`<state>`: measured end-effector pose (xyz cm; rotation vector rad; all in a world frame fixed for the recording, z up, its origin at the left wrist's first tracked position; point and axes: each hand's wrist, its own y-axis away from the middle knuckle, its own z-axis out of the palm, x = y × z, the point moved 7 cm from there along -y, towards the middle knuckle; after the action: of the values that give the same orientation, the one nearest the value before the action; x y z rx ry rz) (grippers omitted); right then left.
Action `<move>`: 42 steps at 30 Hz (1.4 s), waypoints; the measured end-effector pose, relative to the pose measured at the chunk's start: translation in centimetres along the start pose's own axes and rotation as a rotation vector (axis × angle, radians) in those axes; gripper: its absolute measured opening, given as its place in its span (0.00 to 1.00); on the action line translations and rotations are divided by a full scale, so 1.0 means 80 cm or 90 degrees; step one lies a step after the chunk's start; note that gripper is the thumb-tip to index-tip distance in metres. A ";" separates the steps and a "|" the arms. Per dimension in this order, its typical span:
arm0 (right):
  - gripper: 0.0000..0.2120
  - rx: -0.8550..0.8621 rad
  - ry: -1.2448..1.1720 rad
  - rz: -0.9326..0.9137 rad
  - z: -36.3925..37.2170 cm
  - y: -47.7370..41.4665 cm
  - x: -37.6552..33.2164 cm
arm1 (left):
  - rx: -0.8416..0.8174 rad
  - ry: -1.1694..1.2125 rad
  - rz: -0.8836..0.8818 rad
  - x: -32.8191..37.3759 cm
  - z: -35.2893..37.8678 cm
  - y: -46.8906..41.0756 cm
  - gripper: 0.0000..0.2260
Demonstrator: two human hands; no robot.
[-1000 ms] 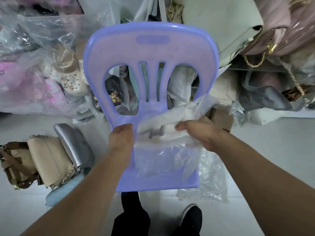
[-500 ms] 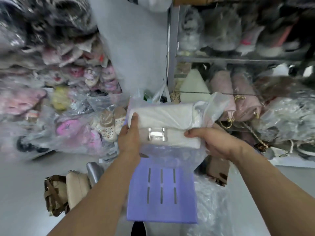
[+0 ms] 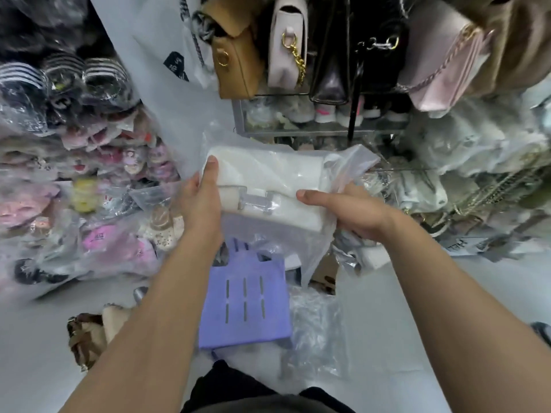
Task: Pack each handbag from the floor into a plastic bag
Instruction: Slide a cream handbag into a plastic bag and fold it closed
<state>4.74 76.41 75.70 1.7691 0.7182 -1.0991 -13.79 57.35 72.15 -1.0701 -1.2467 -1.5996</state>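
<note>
Above chair (image 3: pixel 244 308), hands (image 3: pixel 202 204) hold handbag (image 3: pixel 268 174) sideways.

1. Two bare hands are in view: the left hand (image 3: pixel 200 204) and the right hand (image 3: pixel 351 210).
2. One white handbag (image 3: pixel 268 177) sits inside one clear plastic bag (image 3: pixel 348 165).
3. One purple plastic chair (image 3: pixel 244 305) stands below.
4. Five handbags hang in a row at the top: one tan handbag (image 3: pixel 235 59), one cream handbag (image 3: pixel 287 40), one black handbag (image 3: pixel 334 64), one pink handbag (image 3: pixel 441 64) and one brown handbag (image 3: pixel 518 49).
5. Two handbags lie on the floor at left: a beige handbag (image 3: pixel 114 320) and a dark brown handbag (image 3: pixel 85 341).
6. One loose pile of clear plastic bags (image 3: pixel 316 329) lies right of the chair.
</note>
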 end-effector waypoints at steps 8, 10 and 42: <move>0.15 0.108 -0.161 -0.016 -0.078 0.044 0.016 | 0.017 0.069 -0.033 0.004 0.063 0.033 0.34; 0.15 0.130 -0.174 -0.018 -0.095 0.045 0.021 | -0.027 0.066 -0.045 -0.001 0.087 0.030 0.18; 0.20 0.509 -0.303 0.145 -0.421 -0.167 0.166 | -0.348 -0.347 -0.096 -0.172 0.594 -0.043 0.06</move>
<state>12.16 112.77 65.08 2.0223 -0.2608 -1.6985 -6.63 105.92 65.12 -1.8886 -1.2760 -1.8943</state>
